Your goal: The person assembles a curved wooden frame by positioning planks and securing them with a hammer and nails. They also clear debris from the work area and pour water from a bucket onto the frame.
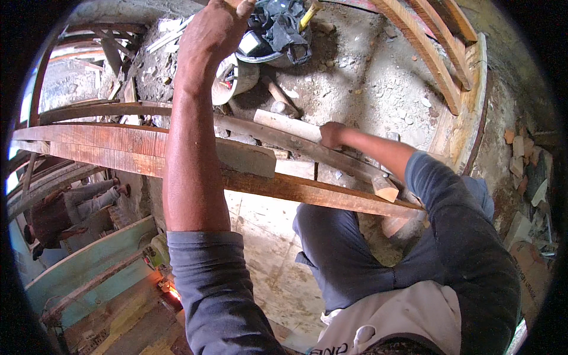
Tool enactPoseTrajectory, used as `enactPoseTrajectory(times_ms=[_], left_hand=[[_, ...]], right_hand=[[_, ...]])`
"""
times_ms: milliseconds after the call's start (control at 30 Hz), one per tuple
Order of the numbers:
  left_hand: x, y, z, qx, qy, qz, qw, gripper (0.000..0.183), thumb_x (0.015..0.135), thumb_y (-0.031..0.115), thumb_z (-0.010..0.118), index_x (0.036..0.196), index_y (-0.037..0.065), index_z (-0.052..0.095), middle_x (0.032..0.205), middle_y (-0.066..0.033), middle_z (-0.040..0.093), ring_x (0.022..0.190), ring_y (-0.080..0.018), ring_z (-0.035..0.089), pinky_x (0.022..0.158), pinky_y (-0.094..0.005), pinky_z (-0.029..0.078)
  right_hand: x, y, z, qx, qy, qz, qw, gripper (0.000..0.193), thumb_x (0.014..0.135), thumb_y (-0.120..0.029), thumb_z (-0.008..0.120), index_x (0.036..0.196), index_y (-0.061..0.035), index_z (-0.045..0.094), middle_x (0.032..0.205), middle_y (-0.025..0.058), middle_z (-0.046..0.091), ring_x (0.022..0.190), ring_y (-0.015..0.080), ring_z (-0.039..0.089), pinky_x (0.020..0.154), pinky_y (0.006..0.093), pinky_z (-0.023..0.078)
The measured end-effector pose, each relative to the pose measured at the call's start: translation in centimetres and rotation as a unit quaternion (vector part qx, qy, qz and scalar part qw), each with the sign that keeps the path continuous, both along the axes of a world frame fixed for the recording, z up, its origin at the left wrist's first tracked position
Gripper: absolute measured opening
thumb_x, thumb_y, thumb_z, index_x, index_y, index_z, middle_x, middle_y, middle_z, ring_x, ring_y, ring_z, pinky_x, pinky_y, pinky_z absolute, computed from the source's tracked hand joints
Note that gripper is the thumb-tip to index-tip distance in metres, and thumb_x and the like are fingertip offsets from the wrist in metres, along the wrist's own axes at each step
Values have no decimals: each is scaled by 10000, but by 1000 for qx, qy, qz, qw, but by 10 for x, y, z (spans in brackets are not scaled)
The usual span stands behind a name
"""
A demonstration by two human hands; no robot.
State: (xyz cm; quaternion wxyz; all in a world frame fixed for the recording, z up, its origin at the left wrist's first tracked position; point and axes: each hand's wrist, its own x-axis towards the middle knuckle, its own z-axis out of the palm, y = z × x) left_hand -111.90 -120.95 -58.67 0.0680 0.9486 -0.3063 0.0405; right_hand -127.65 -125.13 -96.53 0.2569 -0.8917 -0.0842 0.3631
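Note:
My left hand (214, 31) reaches far forward to the top edge. Its fingers are mostly cut off there, so what they hold, if anything, is hidden. My right hand (333, 135) is closed round the right end of a pale piece of wood (285, 123), which lies along the far side of a dark curved timber (302, 147). Nearer to me, a long reddish beam (331, 194) crosses above my knees. A grey flat block (245, 157) rests against it. Beyond the pale piece lies a hammer (284, 109) with a wooden handle.
A white bucket (244, 80) lies tipped near a basin holding black plastic bags (284, 29). Timber frames (423, 44) stand at far right. A short wood block (384, 188) sits by the beam's right end. Another person (77, 207) is at left; something glows orange (171, 290) below.

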Motion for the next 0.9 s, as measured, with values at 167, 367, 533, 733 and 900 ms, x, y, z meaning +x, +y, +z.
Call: enactPoseTrajectory(times_ms=[167,367,533,733,900], left_hand=[[9,-3,-4,23,12,9,1000,620,1013,531,468,1061,-30,727,917,-312,715,934,-466,709,816,-538,542],[13,-1,-9,1,-27,-20,999,614,1006,527,488,1033,-34,733,887,-313,714,900,-463,719,804,-541,546],[9,-2,-5,20,3,14,1000,627,1003,544,474,1070,-27,725,919,-302,721,929,-453,721,820,-537,541],[8,-2,-5,37,-26,31,998,650,990,560,484,1021,-40,732,917,-305,720,923,-456,720,809,-534,545],[8,3,-7,0,-28,-4,1000,622,1007,523,482,1012,-49,726,908,-312,712,916,-469,711,808,-547,539]], right_hand=[[-41,28,-21,-54,-158,-211,963,577,849,-231,624,1349,17,475,1281,280,568,1219,439,526,1004,614,456],[-44,33,-8,-11,-117,-241,963,517,861,-246,612,1308,-4,518,1291,243,498,1242,424,495,1032,610,387],[-41,38,-16,-53,-132,-256,956,543,847,-232,655,1330,-16,532,1274,234,524,1225,416,514,1024,570,422],[-39,10,-38,46,-65,-224,971,573,804,-225,751,1288,21,569,1209,283,642,1120,414,632,977,484,502],[-34,-6,-18,204,9,-244,948,539,813,-206,723,1286,18,592,1162,211,701,1046,318,680,906,435,544]])
